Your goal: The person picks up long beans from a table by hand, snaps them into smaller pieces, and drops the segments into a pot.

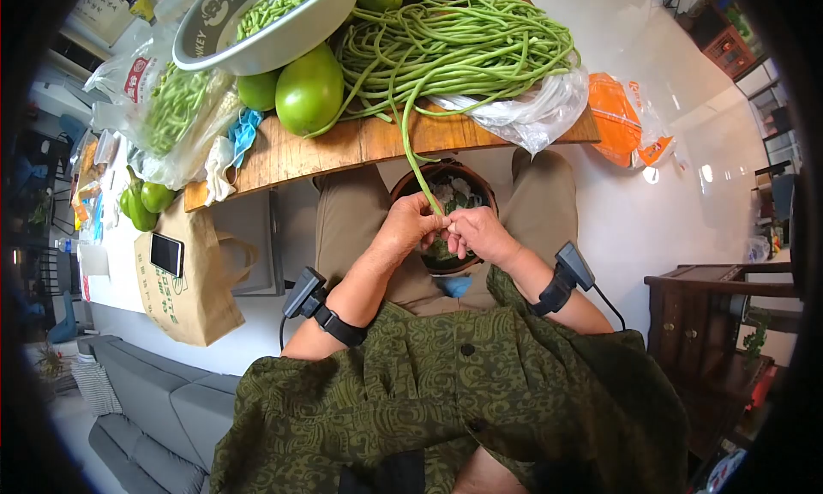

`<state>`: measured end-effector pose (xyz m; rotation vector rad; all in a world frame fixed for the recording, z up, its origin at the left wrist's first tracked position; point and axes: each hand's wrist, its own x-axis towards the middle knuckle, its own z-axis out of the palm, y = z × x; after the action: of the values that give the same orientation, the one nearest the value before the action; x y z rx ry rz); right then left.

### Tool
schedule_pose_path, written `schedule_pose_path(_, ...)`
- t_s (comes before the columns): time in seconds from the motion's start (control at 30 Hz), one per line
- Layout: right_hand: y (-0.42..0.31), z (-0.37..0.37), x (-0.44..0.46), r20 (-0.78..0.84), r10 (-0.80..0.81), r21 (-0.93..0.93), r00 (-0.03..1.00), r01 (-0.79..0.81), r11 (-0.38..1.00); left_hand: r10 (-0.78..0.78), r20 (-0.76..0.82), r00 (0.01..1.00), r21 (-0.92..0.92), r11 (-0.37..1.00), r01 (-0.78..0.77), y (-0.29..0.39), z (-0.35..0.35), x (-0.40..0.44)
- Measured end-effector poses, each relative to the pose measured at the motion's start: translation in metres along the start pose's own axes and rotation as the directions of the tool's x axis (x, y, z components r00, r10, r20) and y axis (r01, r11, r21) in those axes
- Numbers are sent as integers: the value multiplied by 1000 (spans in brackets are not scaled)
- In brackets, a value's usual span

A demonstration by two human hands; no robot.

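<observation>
Several long green beans (415,155) run from a large pile (463,48) on the wooden table (283,155) down over its front edge to my hands. My left hand (413,224) is closed around their lower ends. Right beside it, my right hand (477,234) is closed at the bean tips, its fingers touching those of my left hand. Below both hands, between my knees, stands a round brown bin (401,183) with pale and green scraps inside. A grey basin (283,48) with short cut bean pieces (276,10) is at the table's upper left.
Round green fruits (309,91) lie by the basin. Plastic bags (176,108) with greens are at the left, above a paper bag (193,280) and a phone (166,255). An orange bag (614,121) is at the right, a grey sofa (163,408) lower left, dark wooden furniture (694,322) lower right.
</observation>
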<state>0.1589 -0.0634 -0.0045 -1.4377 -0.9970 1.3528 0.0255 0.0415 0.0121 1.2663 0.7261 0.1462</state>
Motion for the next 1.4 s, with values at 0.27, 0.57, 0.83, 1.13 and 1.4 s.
schedule_pose_path(0.27,6,3,0,-117,-78,-240,990,48,970,-5,-56,998,-40,999,2,-5,7,4)
schedule_pose_path(0.57,-6,12,0,-237,147,-52,960,-164,985,211,-123,970,336,928,-159,-19,12,10)
schedule_pose_path(0.83,16,6,6,-123,249,379,961,-186,906,7,-51,999,-96,995,-12,-20,6,9)
schedule_pose_path(1.13,9,7,5,-197,-404,-490,893,267,830,-107,166,980,-692,696,193,-17,-7,13)
schedule_pose_path(1.4,-6,9,-1,-224,-30,-225,974,-22,974,51,264,963,-670,728,146,-5,-6,4)
